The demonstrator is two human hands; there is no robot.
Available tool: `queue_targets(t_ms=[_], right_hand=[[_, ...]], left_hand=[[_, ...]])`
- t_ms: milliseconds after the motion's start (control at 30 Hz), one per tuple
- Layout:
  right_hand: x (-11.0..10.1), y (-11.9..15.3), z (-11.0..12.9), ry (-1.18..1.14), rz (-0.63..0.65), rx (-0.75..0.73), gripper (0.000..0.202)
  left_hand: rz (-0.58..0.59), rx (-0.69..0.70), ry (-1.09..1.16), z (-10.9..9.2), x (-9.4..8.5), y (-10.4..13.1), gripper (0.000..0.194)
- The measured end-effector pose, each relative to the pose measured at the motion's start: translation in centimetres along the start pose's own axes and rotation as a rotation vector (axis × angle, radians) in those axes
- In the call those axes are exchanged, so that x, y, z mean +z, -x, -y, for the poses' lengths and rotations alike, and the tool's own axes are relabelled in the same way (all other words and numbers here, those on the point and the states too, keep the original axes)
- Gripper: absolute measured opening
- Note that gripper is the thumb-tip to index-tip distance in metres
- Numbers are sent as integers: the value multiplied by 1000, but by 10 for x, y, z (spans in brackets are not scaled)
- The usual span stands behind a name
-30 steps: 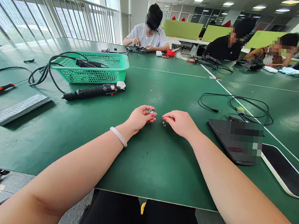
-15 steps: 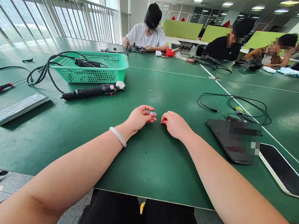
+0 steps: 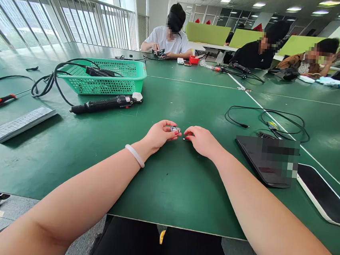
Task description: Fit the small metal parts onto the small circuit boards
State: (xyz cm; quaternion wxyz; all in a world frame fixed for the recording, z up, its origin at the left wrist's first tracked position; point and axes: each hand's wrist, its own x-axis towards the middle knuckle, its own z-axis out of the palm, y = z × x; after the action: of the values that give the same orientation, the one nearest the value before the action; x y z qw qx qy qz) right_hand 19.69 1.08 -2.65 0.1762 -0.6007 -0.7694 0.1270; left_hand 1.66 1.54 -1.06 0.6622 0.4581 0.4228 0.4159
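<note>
Just above the green table, my left hand (image 3: 160, 135) pinches a small silvery patterned piece (image 3: 175, 129) between thumb and fingers. What kind of piece it is, I cannot make out. Close by on the right, my right hand (image 3: 200, 140) has its fingertips bent together beside a tiny pale bit (image 3: 185, 139), too small to name. A narrow gap separates the two hands. A white band circles my left wrist.
A black electric screwdriver (image 3: 107, 104) lies before a green basket (image 3: 102, 83) with cables. Far left are an orange-handled screwdriver (image 3: 0, 100) and a paper stack (image 3: 20, 124). On the right lie a coiled cable (image 3: 285, 114), a black device (image 3: 262, 164) and a phone (image 3: 326, 194). Several people sit beyond.
My right hand's fingers have loosened slightly, showing more of the tiny pale bit. My left hand has shifted a touch rightward with the piece. Across the table, a person's hands have moved together over a dark object.
</note>
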Motion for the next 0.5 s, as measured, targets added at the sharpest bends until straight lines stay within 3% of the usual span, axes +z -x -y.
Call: queue_targets(t_ms=[100,333,500], right_hand=[[-1,1,0,28,14,29,7],[5,-4,-3,79,-3,1,18],[-4,4,8,-36,-147,21,19]], left_hand=[[-2,-2,-4,1,-1,-1,18],[-3,-14,-25,2,-1,-1,21],[17,-8,-42,4,-1,-2,26]])
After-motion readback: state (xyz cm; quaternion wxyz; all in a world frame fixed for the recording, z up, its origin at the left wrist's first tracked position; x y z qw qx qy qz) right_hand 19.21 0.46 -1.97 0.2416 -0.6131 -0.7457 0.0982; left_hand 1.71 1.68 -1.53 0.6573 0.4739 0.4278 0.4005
